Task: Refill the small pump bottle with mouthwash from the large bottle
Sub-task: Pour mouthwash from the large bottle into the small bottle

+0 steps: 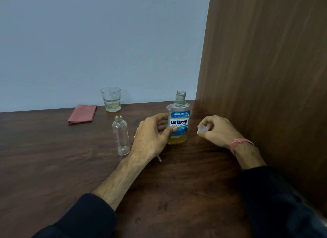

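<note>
The large mouthwash bottle (179,120) stands upright on the table with its neck uncapped and yellow liquid low in its base. My left hand (152,135) grips its left side, thumb across the label. To the left stands the small clear bottle (120,135), empty, upright and without its pump. A thin clear tube end (159,158) pokes out from under my left wrist; the rest is hidden. My right hand (218,130) rests to the right of the large bottle and holds a clear cap (202,128) in curled fingers.
A glass (111,99) with a little yellowish liquid stands at the back by the wall. A folded pink cloth (82,113) lies left of it. A brown wooden panel (265,78) closes off the right side of the dark wooden table (53,158).
</note>
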`<state>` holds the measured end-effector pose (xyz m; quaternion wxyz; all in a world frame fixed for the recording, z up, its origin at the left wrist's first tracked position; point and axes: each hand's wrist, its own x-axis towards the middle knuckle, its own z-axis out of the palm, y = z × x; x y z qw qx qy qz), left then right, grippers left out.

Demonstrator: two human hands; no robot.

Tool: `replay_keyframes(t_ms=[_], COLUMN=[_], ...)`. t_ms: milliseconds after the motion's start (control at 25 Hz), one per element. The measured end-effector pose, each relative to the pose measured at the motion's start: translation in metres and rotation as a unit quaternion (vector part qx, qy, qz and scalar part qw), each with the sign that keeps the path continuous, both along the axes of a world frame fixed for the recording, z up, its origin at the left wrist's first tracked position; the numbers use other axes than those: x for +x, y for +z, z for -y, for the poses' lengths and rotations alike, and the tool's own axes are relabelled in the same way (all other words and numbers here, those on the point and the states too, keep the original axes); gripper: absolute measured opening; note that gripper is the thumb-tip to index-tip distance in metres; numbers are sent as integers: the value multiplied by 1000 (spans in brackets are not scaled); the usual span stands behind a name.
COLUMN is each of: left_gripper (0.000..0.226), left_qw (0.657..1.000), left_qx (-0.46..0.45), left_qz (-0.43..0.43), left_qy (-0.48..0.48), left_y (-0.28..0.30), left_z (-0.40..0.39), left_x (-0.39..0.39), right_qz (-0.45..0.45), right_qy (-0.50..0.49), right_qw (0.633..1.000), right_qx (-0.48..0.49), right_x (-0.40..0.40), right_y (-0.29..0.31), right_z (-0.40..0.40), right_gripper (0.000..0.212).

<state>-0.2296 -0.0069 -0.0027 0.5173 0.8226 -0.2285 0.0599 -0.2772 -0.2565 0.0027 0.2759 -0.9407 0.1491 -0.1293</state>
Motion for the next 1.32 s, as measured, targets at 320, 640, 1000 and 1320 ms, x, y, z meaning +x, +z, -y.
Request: replay_keyframes(t_ms=[320,640,1000,1320], left_gripper=[60,101,23,62], left_qw=[1000,996,955,979], left_qx=[-19,-56,-152,-38], left_qz=[-21,-6,155,153], left_qy=[-1,74,205,130], left_y=[0,5,34,0], left_z=[1,-6,-106,-137], left_x=[-5,-24,-37,-15], right_qz=[-36,266,326,345], right_qy=[15,156,137,93], right_qw=[999,925,897,894], right_qx=[-17,224,266,271], right_x=[-3,-13,-4,14], right_y=[6,28,12,18], right_z=[-1,-58,-99,-130], right_gripper=[26,56,54,47])
